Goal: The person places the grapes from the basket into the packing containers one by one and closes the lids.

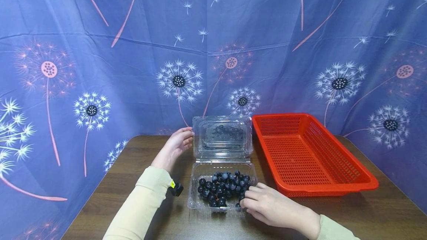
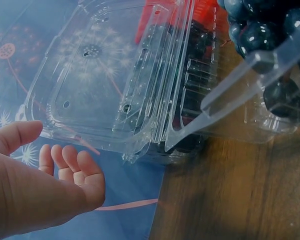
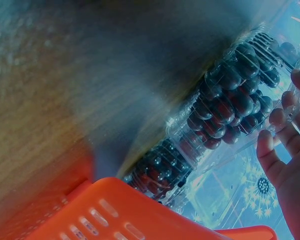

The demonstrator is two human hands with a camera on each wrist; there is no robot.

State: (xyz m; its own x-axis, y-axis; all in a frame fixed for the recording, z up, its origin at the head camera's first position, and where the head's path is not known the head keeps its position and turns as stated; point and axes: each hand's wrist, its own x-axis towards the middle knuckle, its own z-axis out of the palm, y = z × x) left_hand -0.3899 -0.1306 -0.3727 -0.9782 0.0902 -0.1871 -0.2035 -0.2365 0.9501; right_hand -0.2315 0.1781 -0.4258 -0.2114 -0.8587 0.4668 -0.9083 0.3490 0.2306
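A clear plastic clamshell box sits on the table with its lid standing raised at the back. Inside lies a bunch of dark grapes, also seen through the box wall in the right wrist view. At the lid's left edge is my left hand; in the left wrist view its fingers are loosely bent, with nothing between them and the thumb. My right hand is at the box's front right corner, fingertips right at the rim beside the grapes. The right wrist view shows its fingers spread along the box edge.
A red perforated plastic basket stands on the wooden table, close to the box's right side. Behind the table hangs a blue cloth with a dandelion print. A small black device sits at the left wrist.
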